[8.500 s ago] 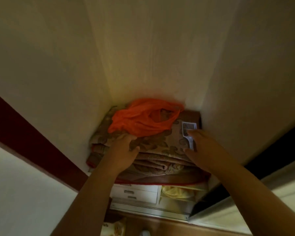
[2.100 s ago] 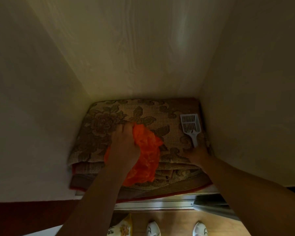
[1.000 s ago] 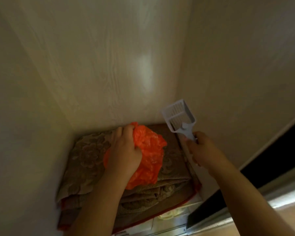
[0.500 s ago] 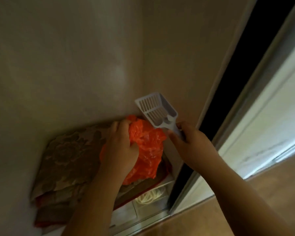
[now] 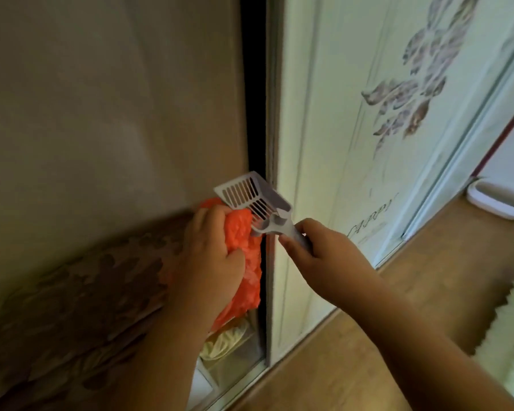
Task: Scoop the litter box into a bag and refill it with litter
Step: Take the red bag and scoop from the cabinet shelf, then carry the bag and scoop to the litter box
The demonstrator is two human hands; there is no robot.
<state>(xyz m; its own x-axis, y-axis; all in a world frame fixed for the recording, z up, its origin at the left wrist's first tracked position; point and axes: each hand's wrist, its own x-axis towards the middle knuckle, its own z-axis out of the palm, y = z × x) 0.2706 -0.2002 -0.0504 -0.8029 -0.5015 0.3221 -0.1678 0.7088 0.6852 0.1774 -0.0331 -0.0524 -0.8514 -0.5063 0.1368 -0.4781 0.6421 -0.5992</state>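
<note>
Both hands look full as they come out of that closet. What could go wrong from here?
1. The left hand only bunches the orange bag in a loose fist; a trailing end might catch on the sliding door edge.
2. The right hand pinches the slotted scoop low on its handle, right beside that door edge, so a knock could twist it loose.
3. With both hands occupied, closing the door may be awkward.

A home, likely a bedroom or hallway closet. A sliding wardrobe door (image 5: 353, 143) with a printed floral design stands at right over a wood-look floor (image 5: 428, 292). Inside at left lies folded floral-patterned bedding (image 5: 86, 292), with what may be a plastic drawer unit (image 5: 220, 375) beneath, though blurred.
</note>
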